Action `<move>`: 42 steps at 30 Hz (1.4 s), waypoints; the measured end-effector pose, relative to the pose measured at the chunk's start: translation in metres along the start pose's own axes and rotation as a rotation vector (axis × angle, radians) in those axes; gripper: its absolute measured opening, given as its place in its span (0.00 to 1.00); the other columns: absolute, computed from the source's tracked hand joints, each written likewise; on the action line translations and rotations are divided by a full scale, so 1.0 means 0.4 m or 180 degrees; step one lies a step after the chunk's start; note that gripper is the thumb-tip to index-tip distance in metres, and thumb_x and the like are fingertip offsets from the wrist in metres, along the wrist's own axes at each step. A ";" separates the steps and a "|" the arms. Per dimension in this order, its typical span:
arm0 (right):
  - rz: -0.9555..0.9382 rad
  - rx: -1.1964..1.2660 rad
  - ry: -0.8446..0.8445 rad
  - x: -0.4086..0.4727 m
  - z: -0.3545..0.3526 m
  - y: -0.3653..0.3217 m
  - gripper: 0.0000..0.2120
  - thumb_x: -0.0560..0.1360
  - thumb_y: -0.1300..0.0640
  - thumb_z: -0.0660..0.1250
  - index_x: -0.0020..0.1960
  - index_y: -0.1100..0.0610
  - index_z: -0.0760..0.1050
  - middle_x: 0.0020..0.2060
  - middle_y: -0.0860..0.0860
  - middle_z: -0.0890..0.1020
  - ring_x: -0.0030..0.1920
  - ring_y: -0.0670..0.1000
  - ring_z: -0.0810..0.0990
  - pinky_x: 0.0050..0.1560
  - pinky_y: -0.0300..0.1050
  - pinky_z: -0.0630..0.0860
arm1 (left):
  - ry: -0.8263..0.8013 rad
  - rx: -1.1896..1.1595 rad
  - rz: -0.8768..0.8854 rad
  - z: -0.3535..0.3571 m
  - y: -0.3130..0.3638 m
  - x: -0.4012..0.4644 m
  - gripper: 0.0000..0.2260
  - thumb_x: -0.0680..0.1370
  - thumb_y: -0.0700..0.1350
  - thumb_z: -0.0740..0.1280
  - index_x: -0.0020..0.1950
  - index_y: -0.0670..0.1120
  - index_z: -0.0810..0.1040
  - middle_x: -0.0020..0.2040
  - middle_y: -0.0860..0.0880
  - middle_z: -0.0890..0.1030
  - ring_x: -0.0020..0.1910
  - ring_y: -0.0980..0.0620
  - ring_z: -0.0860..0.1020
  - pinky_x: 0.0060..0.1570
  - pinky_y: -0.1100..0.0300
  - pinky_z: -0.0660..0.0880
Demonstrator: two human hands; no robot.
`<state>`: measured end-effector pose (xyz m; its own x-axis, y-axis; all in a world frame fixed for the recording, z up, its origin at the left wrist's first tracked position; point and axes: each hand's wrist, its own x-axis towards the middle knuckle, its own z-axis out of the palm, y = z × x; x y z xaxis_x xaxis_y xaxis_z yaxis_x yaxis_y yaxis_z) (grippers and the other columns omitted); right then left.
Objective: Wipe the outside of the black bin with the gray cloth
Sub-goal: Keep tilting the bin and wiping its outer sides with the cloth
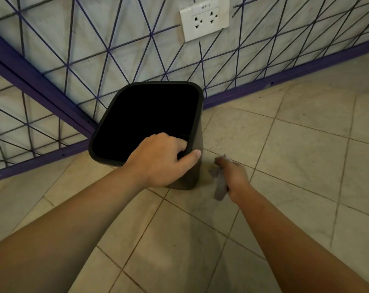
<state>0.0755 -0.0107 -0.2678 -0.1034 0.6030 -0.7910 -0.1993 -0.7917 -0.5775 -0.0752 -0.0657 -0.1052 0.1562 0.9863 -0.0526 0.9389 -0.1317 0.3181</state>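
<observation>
Tiled floor (295, 144) in beige squares fills the near and right part of the scene, meeting a pale wall (116, 49) at the far side that is crossed by thin purple lines and edged with a purple skirting band (285, 77). Black bin (200, 115) stands on the floor in the corner where the two wall faces meet, its open mouth dark and its rim rounded at the corners. Left hand (160, 159) grips the bin's near-right rim, fingers curled over the edge into the inside and thumb pressed against the outer wall. Right hand (234, 176) is just right of the bin's lower side, apart from it, fingers closed around the gray cloth (219, 185), which hangs crumpled from the fist toward the floor. White double socket (204, 21) sits on the far wall above the bin.
</observation>
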 end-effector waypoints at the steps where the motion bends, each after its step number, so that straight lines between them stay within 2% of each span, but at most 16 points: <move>1: -0.0002 0.0071 -0.0086 -0.001 -0.004 -0.015 0.23 0.76 0.51 0.70 0.68 0.59 0.74 0.56 0.58 0.83 0.60 0.61 0.81 0.72 0.61 0.70 | -0.0002 -0.0012 -0.0019 0.000 -0.001 0.000 0.23 0.77 0.61 0.58 0.29 0.46 0.71 0.24 0.47 0.72 0.24 0.50 0.72 0.30 0.48 0.73; 3: -0.0140 0.0153 -0.0356 0.001 0.000 -0.045 0.15 0.75 0.50 0.69 0.57 0.58 0.76 0.45 0.53 0.81 0.46 0.56 0.82 0.69 0.60 0.72 | -0.0028 -0.0037 -0.0040 -0.001 -0.005 -0.001 0.24 0.77 0.61 0.59 0.29 0.46 0.71 0.24 0.47 0.72 0.24 0.50 0.72 0.29 0.49 0.73; 6: -0.0459 0.0262 -0.0340 0.006 0.031 -0.103 0.11 0.75 0.51 0.67 0.53 0.56 0.75 0.44 0.54 0.78 0.42 0.54 0.79 0.63 0.56 0.77 | -0.0042 -0.0043 -0.0022 -0.001 -0.014 0.000 0.24 0.78 0.61 0.59 0.28 0.47 0.70 0.23 0.50 0.70 0.23 0.53 0.71 0.27 0.51 0.72; 7: -0.0657 0.0270 -0.0176 0.009 0.045 -0.122 0.09 0.77 0.53 0.67 0.54 0.56 0.76 0.48 0.55 0.80 0.45 0.54 0.80 0.62 0.55 0.77 | -0.0034 -0.0022 -0.0005 0.000 -0.015 0.002 0.25 0.78 0.62 0.59 0.28 0.47 0.69 0.22 0.50 0.69 0.22 0.53 0.71 0.27 0.51 0.71; 9: -0.1089 0.0504 0.0021 0.009 0.081 -0.149 0.15 0.80 0.55 0.64 0.66 0.55 0.73 0.58 0.56 0.80 0.56 0.58 0.82 0.64 0.56 0.78 | 0.0021 0.0031 0.0058 0.002 -0.017 0.004 0.24 0.77 0.63 0.58 0.26 0.49 0.66 0.21 0.51 0.67 0.21 0.54 0.69 0.24 0.55 0.66; 10: -0.1275 0.0584 -0.0014 0.000 0.105 -0.157 0.18 0.82 0.54 0.62 0.71 0.54 0.70 0.62 0.56 0.79 0.61 0.58 0.81 0.65 0.57 0.77 | 0.0043 0.0049 0.0096 0.003 -0.019 0.005 0.24 0.77 0.62 0.57 0.26 0.50 0.65 0.21 0.52 0.67 0.21 0.54 0.70 0.24 0.57 0.64; 12: -0.1615 0.0477 -0.0307 -0.024 0.155 -0.158 0.20 0.84 0.51 0.58 0.74 0.55 0.69 0.66 0.56 0.78 0.68 0.58 0.77 0.68 0.57 0.74 | 0.0037 0.0052 0.0154 0.003 -0.023 0.004 0.23 0.77 0.62 0.56 0.27 0.50 0.66 0.21 0.52 0.68 0.22 0.54 0.71 0.25 0.59 0.63; 14: -0.1902 0.0359 -0.0583 -0.051 0.191 -0.143 0.21 0.85 0.50 0.54 0.75 0.55 0.68 0.70 0.55 0.76 0.71 0.55 0.74 0.72 0.56 0.70 | 0.0018 0.0015 0.0181 0.005 -0.023 0.004 0.24 0.78 0.63 0.54 0.28 0.50 0.69 0.22 0.51 0.70 0.23 0.54 0.72 0.26 0.58 0.66; 18: -0.2303 0.0407 -0.0511 -0.106 0.200 -0.108 0.21 0.85 0.50 0.54 0.77 0.50 0.67 0.73 0.47 0.73 0.72 0.46 0.71 0.74 0.48 0.69 | 0.0055 -0.0020 0.0192 0.009 -0.022 0.004 0.26 0.81 0.60 0.47 0.36 0.49 0.76 0.28 0.50 0.76 0.29 0.55 0.75 0.33 0.55 0.71; 21: -0.2663 0.0456 -0.0554 -0.143 0.192 -0.063 0.21 0.85 0.54 0.54 0.78 0.53 0.64 0.76 0.49 0.69 0.77 0.46 0.66 0.78 0.52 0.63 | 0.0102 -0.0073 0.0236 0.009 -0.021 0.004 0.24 0.81 0.58 0.48 0.38 0.49 0.76 0.31 0.51 0.77 0.30 0.56 0.75 0.33 0.58 0.68; 23: -0.2850 0.0441 -0.0569 -0.162 0.191 -0.025 0.22 0.84 0.55 0.53 0.77 0.54 0.63 0.77 0.51 0.67 0.78 0.48 0.63 0.79 0.56 0.60 | 0.0105 -0.0171 0.0240 0.008 -0.022 0.004 0.25 0.82 0.57 0.47 0.42 0.47 0.80 0.33 0.50 0.79 0.32 0.56 0.77 0.35 0.56 0.72; 26: -0.2944 0.0334 -0.0543 -0.179 0.187 0.032 0.22 0.84 0.55 0.52 0.78 0.53 0.61 0.77 0.50 0.66 0.79 0.48 0.62 0.79 0.57 0.60 | 0.0115 -0.0200 0.0273 0.008 -0.025 0.004 0.26 0.82 0.57 0.46 0.45 0.48 0.81 0.34 0.50 0.81 0.34 0.55 0.79 0.38 0.53 0.75; 32: -0.2898 0.0069 -0.0295 -0.193 0.191 0.162 0.22 0.84 0.53 0.51 0.78 0.45 0.57 0.79 0.43 0.61 0.79 0.40 0.57 0.81 0.54 0.58 | 0.0164 -0.0116 0.0308 0.009 -0.021 0.004 0.21 0.83 0.56 0.48 0.33 0.54 0.70 0.26 0.53 0.73 0.25 0.56 0.74 0.30 0.59 0.68; 37: -0.2562 0.0049 -0.0051 -0.150 0.198 0.199 0.23 0.86 0.52 0.48 0.80 0.52 0.57 0.79 0.46 0.62 0.79 0.42 0.59 0.80 0.50 0.60 | 0.0285 0.0029 0.0254 0.009 -0.016 0.006 0.21 0.82 0.56 0.48 0.30 0.55 0.64 0.24 0.53 0.69 0.24 0.56 0.71 0.28 0.63 0.60; 42: -0.2217 -0.0309 0.0229 -0.088 0.179 0.219 0.23 0.86 0.53 0.48 0.80 0.55 0.59 0.76 0.51 0.68 0.76 0.47 0.65 0.78 0.49 0.64 | 0.0153 0.0154 0.0331 0.008 -0.023 0.010 0.25 0.81 0.61 0.49 0.29 0.52 0.68 0.23 0.53 0.69 0.23 0.55 0.71 0.28 0.60 0.63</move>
<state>-0.0080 -0.0946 -0.2760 0.0821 0.9672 -0.2402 -0.1075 -0.2310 -0.9670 -0.0822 -0.0607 -0.1113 0.2396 0.9706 0.0242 0.9322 -0.2369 0.2735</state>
